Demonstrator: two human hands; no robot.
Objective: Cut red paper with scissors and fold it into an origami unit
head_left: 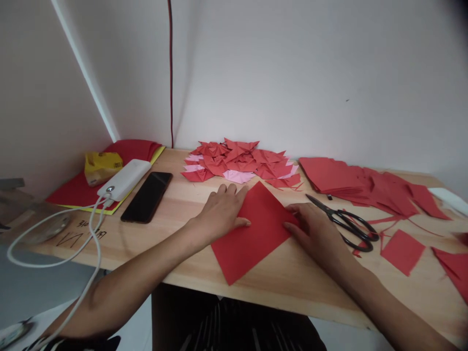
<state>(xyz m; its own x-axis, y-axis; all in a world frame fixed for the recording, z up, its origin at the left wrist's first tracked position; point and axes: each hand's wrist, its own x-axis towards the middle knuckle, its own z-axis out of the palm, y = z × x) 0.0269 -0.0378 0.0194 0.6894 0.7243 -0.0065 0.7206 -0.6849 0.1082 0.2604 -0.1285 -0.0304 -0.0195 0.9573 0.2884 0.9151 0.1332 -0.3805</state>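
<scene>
**Two hands on a red sheet**

A long wooden table (190, 202) stands against the wall. At the back lie a stack of red paper (343, 178) and a pile of folded shapes (239, 163). Near the front edge lies one red sheet (252, 239), turned like a kite. Its long side runs from far right to near left, and it sits between the two hands. The left hand (221, 209) lies flat, fingers together, on the sheet's far left edge. The right hand (314, 229) rests loosely on its right corner, holding nothing. Both touch it. Scissors (347, 224) lie just right of the right hand, and a phone (146, 196) lies left.
</scene>
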